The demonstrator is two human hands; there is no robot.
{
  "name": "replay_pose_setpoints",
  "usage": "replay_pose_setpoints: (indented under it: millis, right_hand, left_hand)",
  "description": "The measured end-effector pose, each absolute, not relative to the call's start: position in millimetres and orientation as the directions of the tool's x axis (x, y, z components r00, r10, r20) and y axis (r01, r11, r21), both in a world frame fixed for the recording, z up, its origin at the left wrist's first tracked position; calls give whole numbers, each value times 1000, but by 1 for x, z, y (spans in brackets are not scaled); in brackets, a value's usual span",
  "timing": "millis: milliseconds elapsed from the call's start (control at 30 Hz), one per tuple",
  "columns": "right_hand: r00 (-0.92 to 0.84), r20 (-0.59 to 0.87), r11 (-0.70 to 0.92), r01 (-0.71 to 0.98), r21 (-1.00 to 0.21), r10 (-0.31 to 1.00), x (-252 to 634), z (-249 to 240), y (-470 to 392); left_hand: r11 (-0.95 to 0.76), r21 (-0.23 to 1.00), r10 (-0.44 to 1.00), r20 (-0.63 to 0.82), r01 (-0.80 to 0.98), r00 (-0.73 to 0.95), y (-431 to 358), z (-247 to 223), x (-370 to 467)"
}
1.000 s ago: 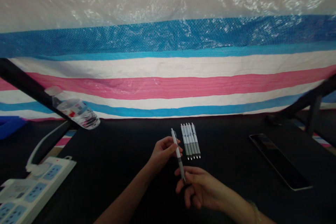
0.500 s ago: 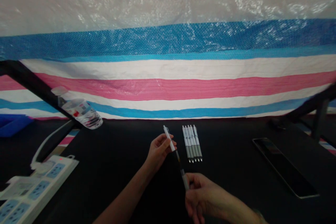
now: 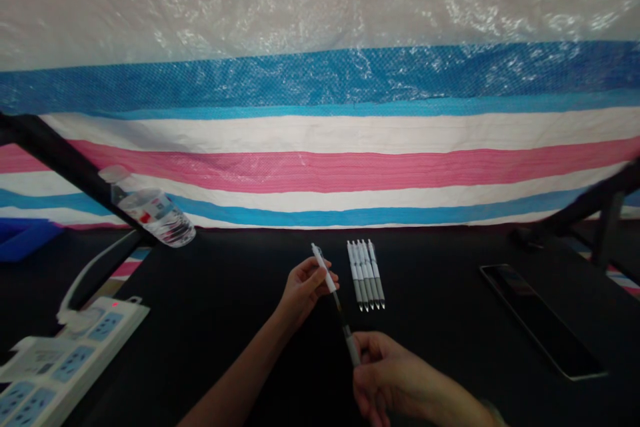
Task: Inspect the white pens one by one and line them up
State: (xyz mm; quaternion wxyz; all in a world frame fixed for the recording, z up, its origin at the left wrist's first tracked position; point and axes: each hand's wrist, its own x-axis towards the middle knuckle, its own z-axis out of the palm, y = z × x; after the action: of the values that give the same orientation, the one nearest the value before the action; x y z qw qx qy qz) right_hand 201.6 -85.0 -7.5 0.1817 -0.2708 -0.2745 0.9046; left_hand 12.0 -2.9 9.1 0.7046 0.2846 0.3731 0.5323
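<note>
My left hand (image 3: 303, 289) pinches the white upper barrel (image 3: 325, 268) of a pen, its clicker end pointing up and away. Lower down, my right hand (image 3: 379, 373) grips the grey lower barrel (image 3: 353, 349) of that pen. A thin dark refill (image 3: 340, 308) shows between the two parts, which are apart but in line. Just right of my left hand, several white and grey pens (image 3: 366, 275) lie side by side on the black table (image 3: 430, 347), tips toward me.
A dark phone (image 3: 543, 320) lies at the right. On the left are a white power strip (image 3: 75, 363) with a plugged-in cable, a clear bottle (image 3: 157, 217) and a blue tray (image 3: 30, 237). Behind hangs a striped sheet (image 3: 320, 170).
The white barrel in my left hand has shifted slightly down, toward my right hand. My right hand has barely moved, and both hands keep their holds.
</note>
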Motion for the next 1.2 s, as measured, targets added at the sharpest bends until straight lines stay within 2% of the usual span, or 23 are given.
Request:
replay_pose_setpoints:
  millis: [233,533,733,900,1033,1200]
  right_hand:
    - [-701,-453,-761,-199,-618,551,200,0,-81]
    - [-701,-413,-754,-273,-597,581,201,-4,-81]
    - [-699,-416,-751,-264,-605,581,198,-8,-83]
    - [-688,-378,-730,-328,-599,619,198,-4,-81]
    - [-705,-406,-749,-268,-606,581,200,-2,-80]
    - [-686,-406,-725,-261,-638,604,200,-7,-81]
  left_hand:
    - [321,867,908,-167,-382,384,-15,7,17]
    - [282,915,891,-138,-289,432,-15,12,14]
    - [310,901,851,-121,-303,511,-16,10,12]
    - [347,863,869,-148,-368,473,-15,9,13]
    - [315,855,912,-153,-412,380,-14,9,15]
    - [322,851,912,-162,-414,376,-15,11,16]
